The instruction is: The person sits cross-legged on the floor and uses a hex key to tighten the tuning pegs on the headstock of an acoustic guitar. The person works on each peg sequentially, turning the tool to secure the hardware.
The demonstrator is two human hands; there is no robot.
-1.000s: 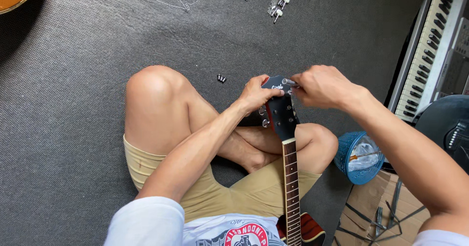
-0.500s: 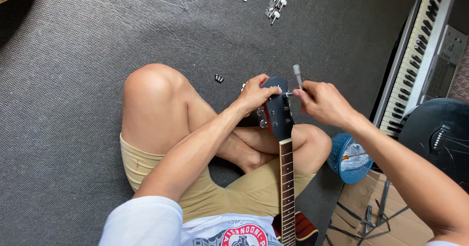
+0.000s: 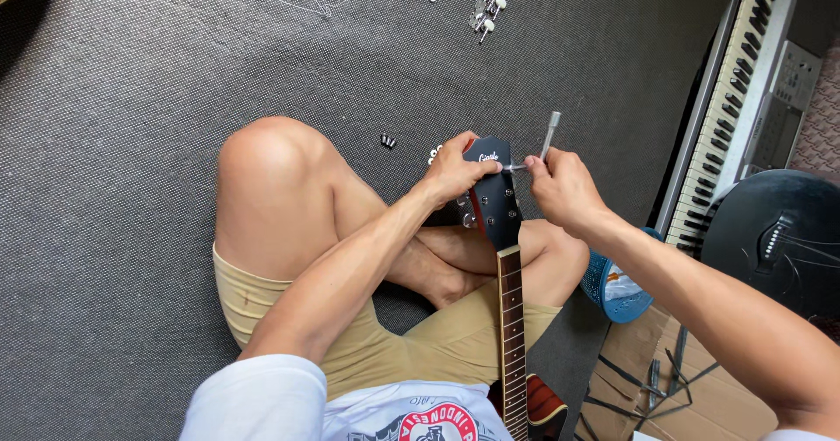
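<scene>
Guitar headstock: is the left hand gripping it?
Yes, the left hand wraps the guitar headstock while the right hand holds a small metal tool.

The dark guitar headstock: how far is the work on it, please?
Done: two strips of white-knobbed tuning machines lie removed on the grey carpet. In hand: the left hand steadies the dark guitar headstock, and the right hand works a small L-shaped metal wrench at its edge. Left: some round metal fittings remain on the headstock.
</scene>
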